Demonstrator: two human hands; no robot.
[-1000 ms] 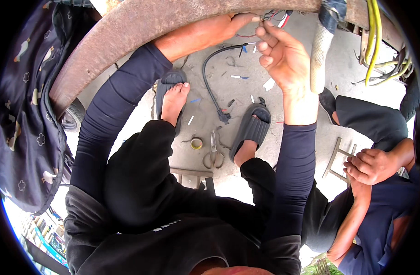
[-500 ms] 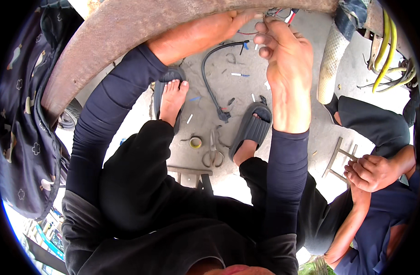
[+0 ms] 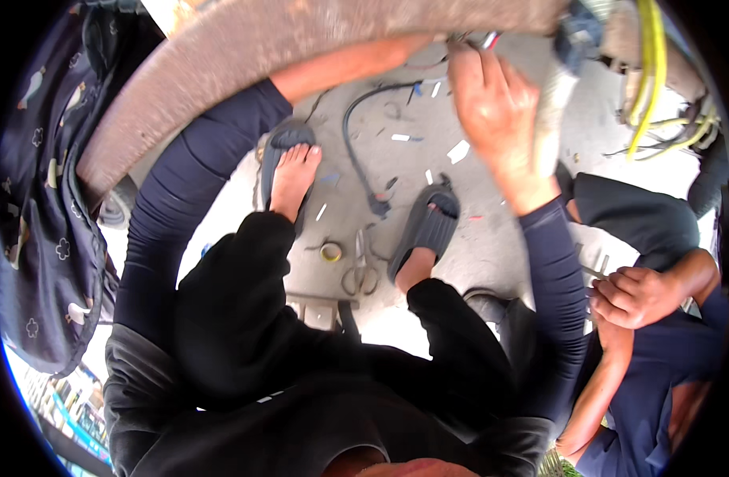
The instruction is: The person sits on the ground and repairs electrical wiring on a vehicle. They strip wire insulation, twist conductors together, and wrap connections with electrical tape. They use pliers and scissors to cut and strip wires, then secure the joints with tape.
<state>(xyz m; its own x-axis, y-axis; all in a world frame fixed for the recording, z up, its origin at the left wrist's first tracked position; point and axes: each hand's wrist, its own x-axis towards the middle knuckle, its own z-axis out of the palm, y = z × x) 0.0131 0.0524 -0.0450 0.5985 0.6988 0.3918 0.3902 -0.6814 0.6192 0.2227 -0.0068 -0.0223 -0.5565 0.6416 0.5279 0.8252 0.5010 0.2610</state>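
My left hand (image 3: pixel 416 48) reaches up under the curved rusty brown beam (image 3: pixel 301 40), which hides its fingers. Beside it, my right hand (image 3: pixel 496 107) shows its back, with fingers bent inward at the top edge. It is smeared by motion. Its fingertips meet the left hand's side, close to thin red and white wires (image 3: pixel 492 40); what they pinch cannot be made out. Below the hands a black cable (image 3: pixel 350 131) curves across the concrete, with a dark connector (image 3: pixel 379 205) at its lower end. Small white and blue scraps lie around it.
Scissors (image 3: pixel 360 266) and a tape roll (image 3: pixel 331 251) lie between my slippered feet. A wrapped pale tube (image 3: pixel 554 119) hangs by my right wrist, with yellow cables (image 3: pixel 651 79) beyond. At right sits another person, hands clasped (image 3: pixel 631 298). Patterned dark cloth (image 3: pixel 46 199) hangs at left.
My right hand has turned to show its back, and its forearm has swung outward to the right, now beside the pale tube. My left hand is deeper behind the beam. The view has shifted slightly.
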